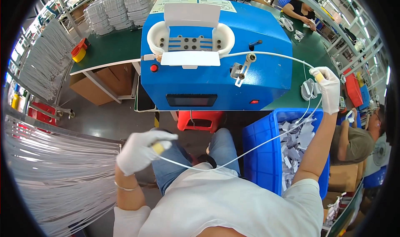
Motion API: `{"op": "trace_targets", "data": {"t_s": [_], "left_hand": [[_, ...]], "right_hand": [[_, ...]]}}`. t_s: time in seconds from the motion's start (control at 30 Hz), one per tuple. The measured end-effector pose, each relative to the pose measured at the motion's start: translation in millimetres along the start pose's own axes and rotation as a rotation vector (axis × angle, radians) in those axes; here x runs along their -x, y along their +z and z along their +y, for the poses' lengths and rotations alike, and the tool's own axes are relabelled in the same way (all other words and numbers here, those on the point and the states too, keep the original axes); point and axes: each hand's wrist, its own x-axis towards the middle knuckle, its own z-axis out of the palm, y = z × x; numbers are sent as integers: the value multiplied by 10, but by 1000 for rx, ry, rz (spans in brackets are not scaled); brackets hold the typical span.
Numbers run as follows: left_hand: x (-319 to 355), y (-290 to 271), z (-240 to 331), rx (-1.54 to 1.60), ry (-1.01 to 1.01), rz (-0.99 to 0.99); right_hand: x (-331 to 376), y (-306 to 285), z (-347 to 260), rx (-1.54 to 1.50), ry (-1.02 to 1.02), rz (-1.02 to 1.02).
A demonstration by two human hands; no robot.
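A white cable [250,150] hangs in a long bow between my two gloved hands. My left hand [143,150], low at the left above my lap, pinches one end part of it; the index finger points outward. Raised at the right, my right hand [327,89] is closed on the cable near a yellow-covered fingertip. From there the cable runs left to the blue benchtop machine [266,80]. On top of that machine, two rounded white holders [226,39] flank a slotted metal plate [191,42]. White card flaps [191,58] stand around the plate. A cable plug [148,57] pokes out at its left.
A blue bin [261,153] of white paper scraps stands by my right arm. Many white cables [62,170] hang from a rack at left. Stacked clear trays [118,12], a yellow-and-red tape dispenser [79,51] and a coiled cable [309,89] lie on the green bench. Other people work at right.
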Motion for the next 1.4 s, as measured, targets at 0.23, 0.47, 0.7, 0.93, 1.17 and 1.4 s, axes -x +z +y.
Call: {"op": "trace_targets", "data": {"t_s": [0.23,0.47,0.7,0.93,1.17,1.4], "left_hand": [[-224,611,-269,115,-38,-364],[-340,977,-457,178,-129,-491],[-448,1168,-658,262,-140,-497],[-495,1199,-746,116,-213,-476],[-560,1260,-715,102,-211,-519],[-796,1371,-438,-40,-15,-621]], "right_hand": [[142,11,55,-89,95,-140],[244,152,-62,-277,193,-204],[308,469,-394,-374,201,-344],[285,626,-511,-442,225,-379],[334,641,-490,-417,179,-341],[359,780,-619,-521,140,-274]]}}
